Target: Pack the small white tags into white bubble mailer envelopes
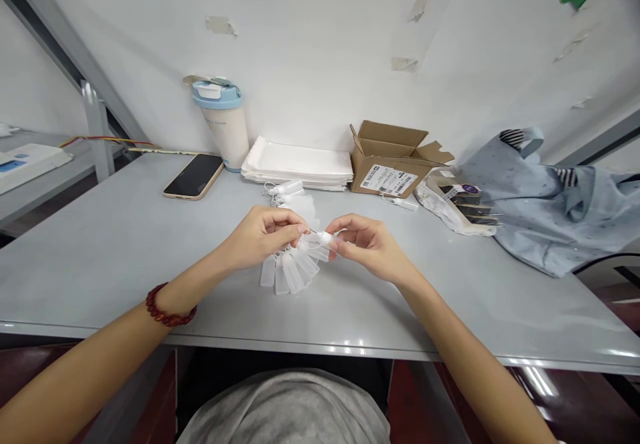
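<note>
Several translucent white plastic tags (287,272) with thin string loops lie fanned out on the grey table under my hands. Between the thumb and fingers of my right hand (367,244) is one small translucent tag with a white cap (325,237). My left hand (270,234) is closed in a pinch, just left of that cap. A thin line, which looks like the tag's string, runs from the cap to its fingertips. A beaded red bracelet circles my left wrist. My fingers hide part of the fan.
Behind the tags lies a stack of white sheets or envelopes (300,163), with an open cardboard box (390,171) to its right. A phone (194,177) and a lidded cup (225,127) stand at back left. A plastic packet (455,204) and grey-blue cloth (550,211) lie right.
</note>
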`<control>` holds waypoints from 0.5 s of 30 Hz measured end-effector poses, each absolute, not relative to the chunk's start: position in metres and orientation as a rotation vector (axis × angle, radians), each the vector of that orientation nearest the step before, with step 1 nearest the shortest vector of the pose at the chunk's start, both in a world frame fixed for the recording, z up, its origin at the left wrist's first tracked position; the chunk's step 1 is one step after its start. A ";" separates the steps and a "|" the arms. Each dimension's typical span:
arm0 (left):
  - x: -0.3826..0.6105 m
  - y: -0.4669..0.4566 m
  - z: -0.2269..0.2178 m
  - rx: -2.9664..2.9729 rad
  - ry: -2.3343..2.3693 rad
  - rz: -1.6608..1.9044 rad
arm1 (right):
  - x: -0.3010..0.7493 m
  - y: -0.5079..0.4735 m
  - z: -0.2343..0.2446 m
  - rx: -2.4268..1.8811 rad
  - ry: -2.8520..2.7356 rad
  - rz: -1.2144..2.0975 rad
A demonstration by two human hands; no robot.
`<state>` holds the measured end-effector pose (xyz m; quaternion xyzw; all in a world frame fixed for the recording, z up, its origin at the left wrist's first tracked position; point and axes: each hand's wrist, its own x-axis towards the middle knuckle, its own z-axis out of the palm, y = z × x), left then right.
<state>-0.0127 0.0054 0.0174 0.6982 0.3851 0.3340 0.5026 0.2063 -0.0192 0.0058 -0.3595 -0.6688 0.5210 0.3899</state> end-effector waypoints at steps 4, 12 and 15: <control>-0.012 0.006 0.018 1.679 0.939 0.805 | 0.207 -0.019 0.006 -0.919 -1.697 1.331; -0.013 0.005 0.017 1.673 0.939 0.801 | 0.207 -0.019 0.007 -0.939 -1.711 1.320; -0.014 0.006 0.014 1.710 0.958 0.793 | 0.207 -0.019 0.006 -0.966 -1.707 1.312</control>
